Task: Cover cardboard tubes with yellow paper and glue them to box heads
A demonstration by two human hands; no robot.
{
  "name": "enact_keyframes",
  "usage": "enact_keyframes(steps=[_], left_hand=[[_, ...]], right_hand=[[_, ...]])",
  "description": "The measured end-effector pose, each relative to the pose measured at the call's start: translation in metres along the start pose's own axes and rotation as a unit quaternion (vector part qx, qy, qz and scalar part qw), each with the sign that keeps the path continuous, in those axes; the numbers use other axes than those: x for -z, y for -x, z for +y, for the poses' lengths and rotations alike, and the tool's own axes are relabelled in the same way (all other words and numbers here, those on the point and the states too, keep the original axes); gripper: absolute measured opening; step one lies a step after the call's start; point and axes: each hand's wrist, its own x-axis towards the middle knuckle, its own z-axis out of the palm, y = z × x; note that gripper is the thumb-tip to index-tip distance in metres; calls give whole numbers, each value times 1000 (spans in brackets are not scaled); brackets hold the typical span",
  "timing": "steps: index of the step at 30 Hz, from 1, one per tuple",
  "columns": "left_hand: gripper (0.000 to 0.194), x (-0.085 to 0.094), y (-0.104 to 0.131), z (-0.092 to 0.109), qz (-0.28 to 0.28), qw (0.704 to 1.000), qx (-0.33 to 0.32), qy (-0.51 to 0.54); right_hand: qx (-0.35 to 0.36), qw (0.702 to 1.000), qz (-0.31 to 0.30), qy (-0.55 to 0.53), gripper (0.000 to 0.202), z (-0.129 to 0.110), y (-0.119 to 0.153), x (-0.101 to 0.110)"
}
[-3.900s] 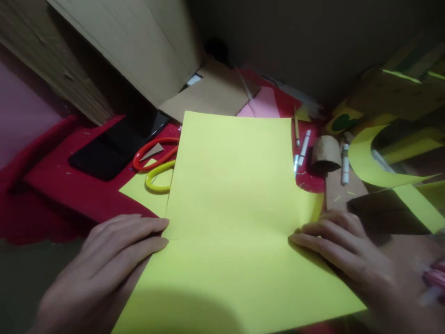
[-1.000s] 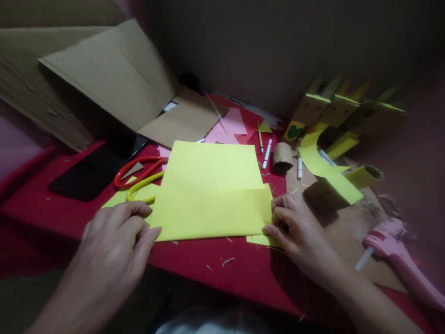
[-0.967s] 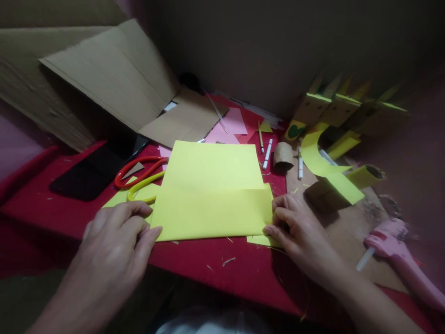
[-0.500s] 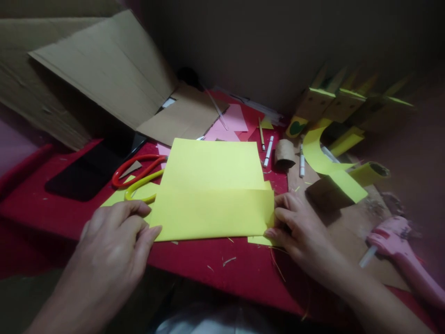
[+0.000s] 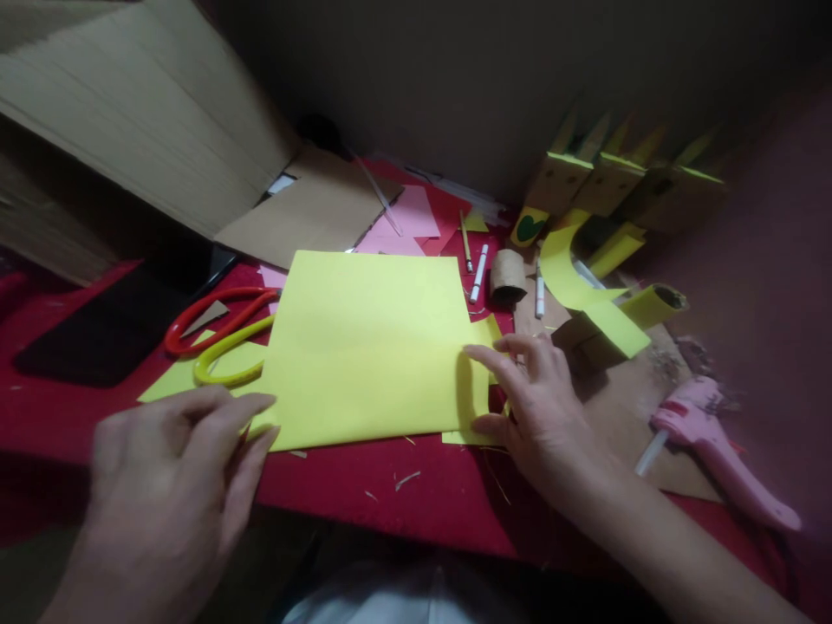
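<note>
A yellow sheet of paper point(image 5: 370, 347) lies in front of me, its near part folded over along the bottom edge. At its lower left corner my left hand point(image 5: 175, 468) is closed, thumb and forefinger pinched at the edge. My right hand point(image 5: 539, 407) grips the right end of the fold, its forefinger on top and its thumb by the bottom edge, a gap between them. Scissors with red and yellow handles point(image 5: 224, 321) lie at the sheet's left, their blades hidden under it. More yellow paper point(image 5: 487, 329) shows beneath the right side.
A black phone point(image 5: 97, 321) and cardboard sheets point(image 5: 149, 113) are at left. Markers point(image 5: 479, 273), a pencil point(image 5: 465, 241) and a cardboard roll point(image 5: 508, 276) lie behind the sheet. A pink glue gun point(image 5: 708, 442) and yellow-covered cardboard shapes point(image 5: 604, 321) sit at right on the red table point(image 5: 403, 494).
The view has shifted, so things sit further left. My right forefinger has moved in over the paper from its right edge, and the folded flap now lies flatter. My left hand stays at the corner.
</note>
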Motion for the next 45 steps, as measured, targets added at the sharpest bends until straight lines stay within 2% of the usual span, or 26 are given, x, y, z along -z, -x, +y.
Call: enact_keyframes(steps=[1, 3, 5, 7, 9, 12, 17, 22, 25, 31, 39, 42, 45], left_hand=[[24, 0, 1, 2, -7, 999, -35, 1], [37, 1, 2, 8, -18, 993, -112, 24], [50, 1, 5, 16, -19, 988, -150, 45], [57, -1, 7, 25, -18, 985, -169, 41], [57, -4, 8, 36, -12, 979, -200, 35], [49, -8, 9, 54, -6, 969, -244, 37], [55, -12, 5, 67, -11, 969, -245, 33], [50, -13, 5, 64, -12, 965, -261, 5], [55, -15, 8, 63, -10, 964, -268, -1], [52, -17, 9, 65, -9, 968, -253, 0], [55, -12, 11, 68, -20, 969, -245, -6], [52, -11, 13, 63, -12, 974, -228, 4], [58, -6, 13, 49, -30, 970, -241, -10]], right_hand=[[23, 999, 12, 18, 72, -2, 1, 0], [79, 996, 18, 40, 72, -8, 4, 1], [141, 989, -23, 30, 64, -12, 6, 0], [190, 977, -91, 8, 58, -15, 9, -2], [212, 967, -138, -3, 58, -17, 12, -6], [214, 967, -139, 3, 57, -22, 15, -9], [214, 968, -132, 9, 54, -38, 17, -6], [188, 973, -136, 9, 87, -53, 23, -12], [176, 975, -136, 12, 96, -53, 29, -19], [158, 981, -103, 40, 96, -54, 35, -24], [192, 979, -44, 50, 94, -54, 34, -25], [198, 978, -27, 54, 94, -54, 34, -25], [202, 977, -20, 71, 93, -53, 35, -23]])
